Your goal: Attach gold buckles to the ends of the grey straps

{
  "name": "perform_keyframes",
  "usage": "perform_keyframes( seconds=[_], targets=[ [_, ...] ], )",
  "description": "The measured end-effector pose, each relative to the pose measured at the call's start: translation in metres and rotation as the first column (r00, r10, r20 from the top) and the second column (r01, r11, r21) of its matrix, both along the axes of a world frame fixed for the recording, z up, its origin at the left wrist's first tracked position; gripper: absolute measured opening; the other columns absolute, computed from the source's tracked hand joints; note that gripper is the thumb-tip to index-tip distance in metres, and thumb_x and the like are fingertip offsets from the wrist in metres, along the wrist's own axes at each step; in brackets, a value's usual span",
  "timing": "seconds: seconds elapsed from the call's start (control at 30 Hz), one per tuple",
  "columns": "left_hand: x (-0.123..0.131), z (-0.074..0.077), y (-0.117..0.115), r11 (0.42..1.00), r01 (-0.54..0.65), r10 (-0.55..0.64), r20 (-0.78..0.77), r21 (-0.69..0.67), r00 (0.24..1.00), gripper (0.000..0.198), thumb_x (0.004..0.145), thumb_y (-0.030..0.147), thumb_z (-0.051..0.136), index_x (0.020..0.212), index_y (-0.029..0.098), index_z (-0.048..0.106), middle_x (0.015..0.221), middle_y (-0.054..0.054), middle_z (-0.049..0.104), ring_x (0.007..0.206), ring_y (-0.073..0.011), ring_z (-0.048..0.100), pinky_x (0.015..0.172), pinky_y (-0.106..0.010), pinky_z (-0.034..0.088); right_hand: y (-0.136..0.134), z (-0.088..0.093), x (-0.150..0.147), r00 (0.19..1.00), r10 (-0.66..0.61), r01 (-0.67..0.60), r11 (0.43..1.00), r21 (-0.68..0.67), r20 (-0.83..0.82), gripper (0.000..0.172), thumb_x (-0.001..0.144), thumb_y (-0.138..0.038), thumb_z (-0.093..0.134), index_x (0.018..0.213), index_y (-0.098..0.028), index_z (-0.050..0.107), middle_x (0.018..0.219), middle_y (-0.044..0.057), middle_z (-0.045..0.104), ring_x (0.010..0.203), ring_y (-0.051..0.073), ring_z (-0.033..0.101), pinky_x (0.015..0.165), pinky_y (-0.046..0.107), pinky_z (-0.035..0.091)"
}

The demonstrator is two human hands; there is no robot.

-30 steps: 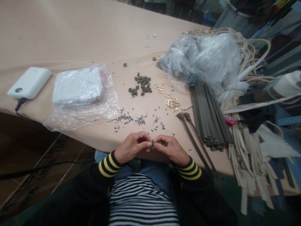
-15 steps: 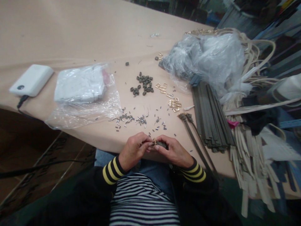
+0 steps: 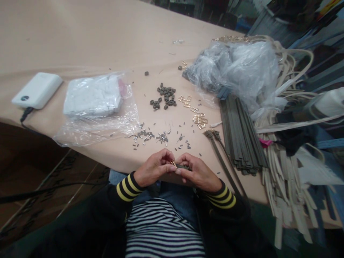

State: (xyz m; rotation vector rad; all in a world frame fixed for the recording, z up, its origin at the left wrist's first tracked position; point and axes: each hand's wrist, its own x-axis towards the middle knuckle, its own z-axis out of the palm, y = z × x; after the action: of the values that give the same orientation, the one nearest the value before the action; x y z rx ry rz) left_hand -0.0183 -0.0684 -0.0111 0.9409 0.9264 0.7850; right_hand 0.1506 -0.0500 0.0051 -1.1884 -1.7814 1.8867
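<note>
At the table's near edge my left hand [image 3: 156,167] pinches a small gold buckle [image 3: 173,163] between thumb and fingers. Beside it, my right hand [image 3: 197,171] is closed on a dark olive strap [image 3: 184,167], whose end meets the buckle. The fingers hide most of the strap and how the two join. Just beyond the hands lie many tiny metal clips [image 3: 162,137]. Farther off are a pile of dark strap loops [image 3: 167,96] and loose gold buckles [image 3: 199,119]. Two straps with buckles on them [image 3: 220,154] lie to the right of my right hand.
A stack of olive straps [image 3: 239,132] lies to the right, under clear plastic bags [image 3: 236,64]. Beige straps [image 3: 287,186] hang over the table edge. At left are a wrapped white packet [image 3: 92,95] and a white power bank [image 3: 37,90] with a cable.
The buckle has tilted between my fingers, and my left thumb has straightened along it. Both hands stay in about the same place. The things on the table have not moved.
</note>
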Motion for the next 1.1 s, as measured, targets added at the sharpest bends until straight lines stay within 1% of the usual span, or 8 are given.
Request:
perform_keyframes(
  seconds=[0.07,0.33,0.57,0.73,0.83,0.97,1.03,1.1],
  targets=[
    [0.001,0.0,0.001,0.999,0.009,-0.005,0.062,-0.054,0.998,0.021,0.067,0.022,0.062,0.077,0.015,0.044,0.061,0.006,0.052,0.054,-0.0057,0.05,0.052,-0.018,0.04,-0.002,0.001,-0.001,0.999,-0.053,0.053,0.997,-0.052,-0.004,0.013,0.074,-0.022,0.052,0.08,-0.019,0.041,0.066,-0.003,0.054,0.045,0.007,0.049,0.042,0.019,0.038],
    [0.001,-0.002,0.001,0.997,-0.025,0.035,0.135,-0.072,0.99,0.026,0.066,0.026,0.065,0.074,0.015,0.042,0.058,0.007,0.052,0.045,-0.0035,0.049,0.043,-0.014,0.041,0.002,0.005,0.001,0.983,0.048,-0.091,0.967,0.238,0.178,0.014,0.077,-0.025,0.049,0.066,-0.016,0.048,0.056,-0.004,0.047,0.053,0.009,0.041,0.051,0.021,0.032],
    [-0.005,-0.002,0.0,0.986,-0.017,0.069,0.319,-0.164,0.945,0.028,0.065,0.027,0.066,0.072,0.015,0.043,0.056,0.007,0.046,0.041,-0.0016,0.042,0.037,-0.013,0.042,0.003,0.012,0.0,0.994,0.059,-0.073,0.986,0.15,0.097,0.014,0.076,-0.025,0.048,0.065,-0.016,0.048,0.06,0.0,0.056,0.057,0.01,0.043,0.056,0.022,0.033],
    [-0.005,-0.003,0.001,0.982,-0.029,0.084,0.29,-0.189,0.954,0.032,0.063,0.028,0.068,0.072,0.016,0.04,0.058,0.008,0.046,0.039,-0.0004,0.038,0.032,-0.011,0.038,0.005,0.012,-0.005,0.984,0.005,-0.043,0.977,0.208,0.179,0.012,0.074,-0.022,0.047,0.064,-0.016,0.046,0.057,-0.001,0.051,0.055,0.01,0.044,0.054,0.021,0.033],
    [-0.005,-0.005,0.006,0.99,0.001,0.023,0.169,-0.141,0.985,0.032,0.064,0.03,0.066,0.075,0.017,0.039,0.055,0.009,0.046,0.036,-0.0009,0.039,0.031,-0.011,0.034,0.006,0.015,-0.012,0.948,-0.056,-0.072,0.921,0.383,0.312,0.012,0.074,-0.018,0.047,0.062,-0.017,0.045,0.056,-0.003,0.046,0.055,0.01,0.042,0.052,0.021,0.03],
    [-0.008,-0.001,0.017,0.998,0.051,-0.053,-0.083,-0.026,0.995,0.026,0.067,0.033,0.06,0.075,0.013,0.045,0.057,0.006,0.049,0.034,-0.0021,0.044,0.034,-0.013,0.033,0.006,0.021,-0.023,0.875,-0.133,-0.198,0.779,0.595,0.466,0.011,0.075,-0.014,0.043,0.065,-0.017,0.045,0.057,-0.002,0.045,0.053,0.011,0.041,0.051,0.023,0.026],
    [-0.01,0.003,0.022,0.999,0.045,-0.038,-0.181,0.031,0.983,0.023,0.068,0.033,0.056,0.07,0.011,0.048,0.059,0.004,0.049,0.038,-0.0034,0.047,0.037,-0.015,0.035,0.008,0.025,-0.028,0.844,-0.158,-0.256,0.722,0.643,0.513,0.009,0.076,-0.013,0.043,0.068,-0.017,0.047,0.06,0.0,0.049,0.055,0.012,0.043,0.051,0.024,0.026],
    [-0.012,0.006,0.026,0.996,-0.016,0.034,-0.214,0.087,0.976,0.022,0.068,0.032,0.055,0.064,0.011,0.048,0.058,0.005,0.047,0.04,-0.0039,0.047,0.039,-0.016,0.036,0.015,0.028,-0.031,0.827,-0.161,-0.285,0.707,0.648,0.539,0.008,0.076,-0.014,0.044,0.07,-0.017,0.048,0.062,0.0,0.051,0.056,0.012,0.045,0.052,0.024,0.027]
  ],
)
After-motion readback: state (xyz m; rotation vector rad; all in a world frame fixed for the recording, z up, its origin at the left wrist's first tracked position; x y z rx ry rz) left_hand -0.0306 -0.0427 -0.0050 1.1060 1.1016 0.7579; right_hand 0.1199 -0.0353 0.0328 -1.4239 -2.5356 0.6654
